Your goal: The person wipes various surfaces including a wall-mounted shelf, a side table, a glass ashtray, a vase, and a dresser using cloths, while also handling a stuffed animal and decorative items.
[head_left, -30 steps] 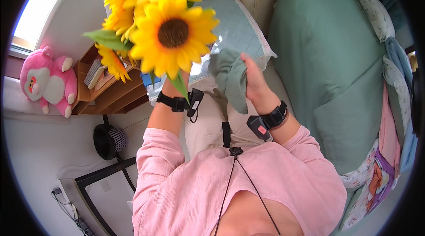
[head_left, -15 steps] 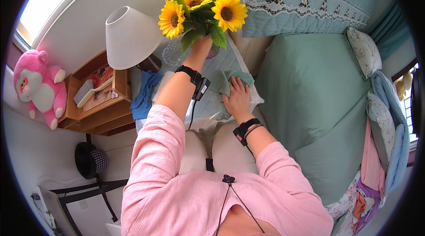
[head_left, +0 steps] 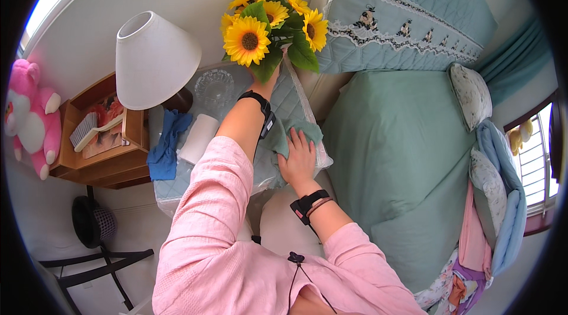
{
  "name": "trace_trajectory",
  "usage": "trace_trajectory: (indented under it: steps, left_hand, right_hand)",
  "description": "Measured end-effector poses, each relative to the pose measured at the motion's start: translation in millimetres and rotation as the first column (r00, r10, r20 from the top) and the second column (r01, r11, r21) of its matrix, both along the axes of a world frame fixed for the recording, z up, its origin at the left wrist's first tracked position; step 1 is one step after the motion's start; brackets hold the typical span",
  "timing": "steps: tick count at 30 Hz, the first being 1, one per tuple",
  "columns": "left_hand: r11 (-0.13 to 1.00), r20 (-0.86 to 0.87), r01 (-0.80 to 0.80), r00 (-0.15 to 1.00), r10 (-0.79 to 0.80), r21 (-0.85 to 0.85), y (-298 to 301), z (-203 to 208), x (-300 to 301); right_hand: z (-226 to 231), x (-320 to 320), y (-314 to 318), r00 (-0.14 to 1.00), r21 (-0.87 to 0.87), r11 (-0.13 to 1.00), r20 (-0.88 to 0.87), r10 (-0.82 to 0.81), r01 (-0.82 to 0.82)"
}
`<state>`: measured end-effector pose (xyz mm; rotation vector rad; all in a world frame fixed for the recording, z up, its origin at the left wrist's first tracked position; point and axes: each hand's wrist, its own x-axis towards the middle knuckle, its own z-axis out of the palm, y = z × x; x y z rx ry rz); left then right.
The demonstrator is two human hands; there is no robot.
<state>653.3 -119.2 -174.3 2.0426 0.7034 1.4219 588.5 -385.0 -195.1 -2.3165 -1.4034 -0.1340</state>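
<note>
As the head view shows, the right hand (head_left: 300,164) lies flat on a crumpled grey-green cloth (head_left: 309,131) at the near right of the quilted tabletop (head_left: 290,101), its fingers extended, slightly parted and gripping nothing visibly. The left hand (head_left: 265,84) reaches to the artificial sunflowers (head_left: 248,42) beyond; leaves hide its fingers, so their closure and hold cannot be told. Black straps circle the 2 wrists. Leftward lie a glass dish (head_left: 214,88), white roll (head_left: 199,139) and blue cloth (head_left: 167,143).
</note>
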Motion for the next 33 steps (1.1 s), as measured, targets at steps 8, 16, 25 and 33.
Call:
trace_trajectory:
  steps: [8, 16, 25, 33]
  left_hand:
    - [0.983, -0.226, -0.141, 0.96, 0.165, 0.12, -6, 26, -47]
    - [0.861, 0.347, -0.235, 0.843, 0.412, -0.45, -49, 43, -184]
    - [0.796, 0.161, -0.582, 0.781, 0.604, -0.164, 34, 49, -243]
    - [0.858, 0.02, -0.491, 0.869, 0.494, 0.153, 60, 49, -256]
  right_hand:
    - [0, -7, 11, 1.0, 0.002, 1.0, 0.014, 0.007, -0.007]
    - [-14, 1, 7, 0.999, -0.037, 0.999, 0.047, -0.004, 0.006]
    - [-15, 4, 7, 0.999, -0.028, 1.0, 0.048, -0.005, 0.006]
    - [-13, 3, 5, 0.999, -0.041, 0.999, 0.039, -0.02, 0.022]
